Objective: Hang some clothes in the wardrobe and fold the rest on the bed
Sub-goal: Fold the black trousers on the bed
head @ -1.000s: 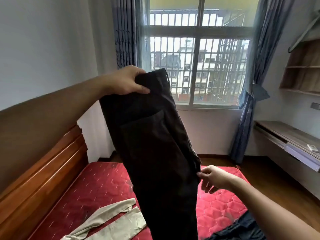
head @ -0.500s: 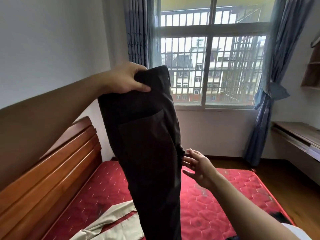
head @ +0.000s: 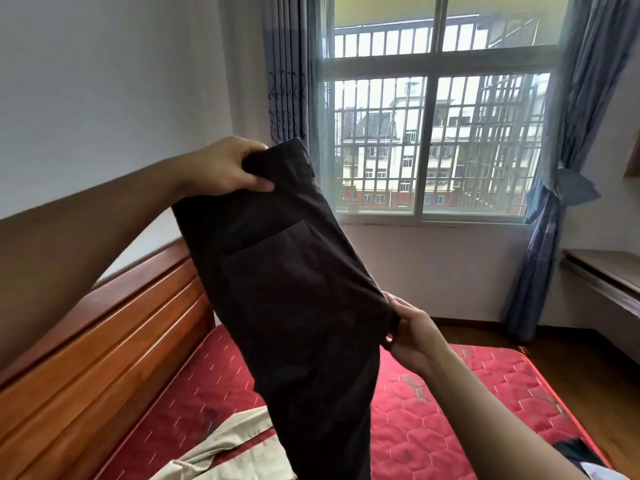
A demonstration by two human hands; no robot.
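I hold a pair of dark trousers (head: 294,289) up in the air over the bed, between my two hands. My left hand (head: 225,168) is raised and grips the waistband at its top corner, the thumb lying across the front of the cloth and the other fingers curled behind it. My right hand (head: 412,336) is lower and further right, pinching the right edge of the trousers below the patch pocket (head: 277,244). The cloth stretches slantwise from the upper hand down to the lower one. Below my right hand the legs hang down together and leave the picture at the bottom edge.

The trousers hang clear of the red quilted mattress (head: 450,410), in front of the wooden headboard (head: 104,341) on my left. A beige garment (head: 235,452) lies flat on the mattress just left of the hanging legs. Another dark garment (head: 575,455) shows at the mattress's right edge, beside my right forearm. Behind the trousers stand the barred window (head: 433,133) and its blue curtains (head: 554,168).
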